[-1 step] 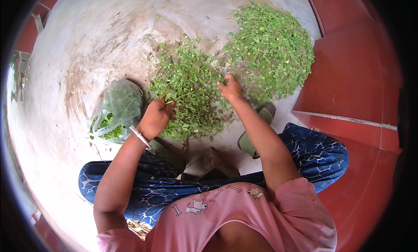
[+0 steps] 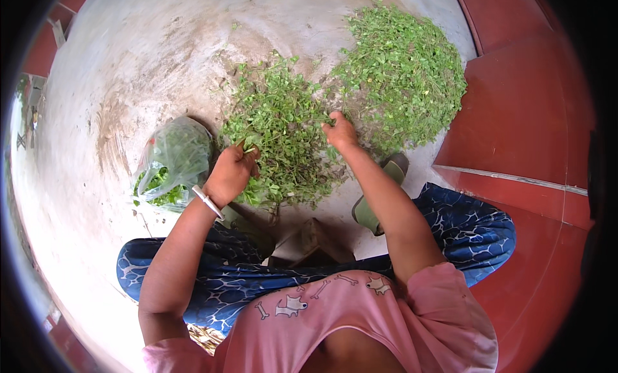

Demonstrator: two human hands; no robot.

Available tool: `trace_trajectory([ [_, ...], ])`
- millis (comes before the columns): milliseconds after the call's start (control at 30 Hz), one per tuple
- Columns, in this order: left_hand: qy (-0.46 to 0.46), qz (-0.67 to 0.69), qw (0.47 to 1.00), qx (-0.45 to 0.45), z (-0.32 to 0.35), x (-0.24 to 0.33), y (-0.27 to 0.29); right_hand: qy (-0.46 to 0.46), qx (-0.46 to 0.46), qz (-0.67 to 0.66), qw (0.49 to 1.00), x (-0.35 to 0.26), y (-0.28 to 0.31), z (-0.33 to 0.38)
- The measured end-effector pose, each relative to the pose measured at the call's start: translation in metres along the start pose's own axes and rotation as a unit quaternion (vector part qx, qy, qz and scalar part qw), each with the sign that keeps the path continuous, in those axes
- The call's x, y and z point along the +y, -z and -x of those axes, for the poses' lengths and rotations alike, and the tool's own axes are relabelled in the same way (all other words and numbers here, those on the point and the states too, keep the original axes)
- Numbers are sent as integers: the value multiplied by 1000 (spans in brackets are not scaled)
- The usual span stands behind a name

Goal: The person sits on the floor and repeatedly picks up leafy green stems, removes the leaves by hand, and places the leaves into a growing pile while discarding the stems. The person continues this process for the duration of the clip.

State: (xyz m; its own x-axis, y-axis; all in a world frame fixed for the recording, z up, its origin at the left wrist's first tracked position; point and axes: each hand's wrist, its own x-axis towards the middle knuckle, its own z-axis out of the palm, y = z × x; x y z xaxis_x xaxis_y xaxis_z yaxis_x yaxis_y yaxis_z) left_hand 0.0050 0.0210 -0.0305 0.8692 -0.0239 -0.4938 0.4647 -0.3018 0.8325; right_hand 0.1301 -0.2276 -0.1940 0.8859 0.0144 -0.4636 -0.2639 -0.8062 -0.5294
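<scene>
Both hands work the near pile of leafy stems (image 2: 280, 131): the left hand (image 2: 230, 173) is closed around a sprig, the right hand (image 2: 339, 133) pinches into it; nothing has shifted. Plucked leaves (image 2: 405, 73) lie beyond the right hand, a plastic bag (image 2: 170, 160) beside the left

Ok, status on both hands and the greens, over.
Left hand gripping leafy green stems. Right hand pinching into near green leaf pile. Nothing in the way.

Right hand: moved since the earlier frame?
No. The right hand sits at the same spot between the near leaf pile and the far leaf pile, touching the near pile's edge.
</scene>
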Motion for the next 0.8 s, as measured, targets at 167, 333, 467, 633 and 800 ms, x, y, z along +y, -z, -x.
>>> trace_trajectory([
  [167, 10, 44, 998, 35, 0, 10, 0, 92, -125, -114, 981, -36, -30, 19],
  [333, -18, 73, 991, 108, -3, 4, 6, 166, -263, -277, 909, -85, -26, 102],
  [467, -84, 92, 979, 159, -8, 10, 6, 64, -297, -366, 880, -65, -6, 106],
  [633, -27, 93, 984, 151, 2, 28, 6, -12, -304, -494, 814, -59, 39, 87],
  [800, -28, 72, 989, 125, 2, 17, 2, 12, -320, -484, 815, -67, 53, 94],
])
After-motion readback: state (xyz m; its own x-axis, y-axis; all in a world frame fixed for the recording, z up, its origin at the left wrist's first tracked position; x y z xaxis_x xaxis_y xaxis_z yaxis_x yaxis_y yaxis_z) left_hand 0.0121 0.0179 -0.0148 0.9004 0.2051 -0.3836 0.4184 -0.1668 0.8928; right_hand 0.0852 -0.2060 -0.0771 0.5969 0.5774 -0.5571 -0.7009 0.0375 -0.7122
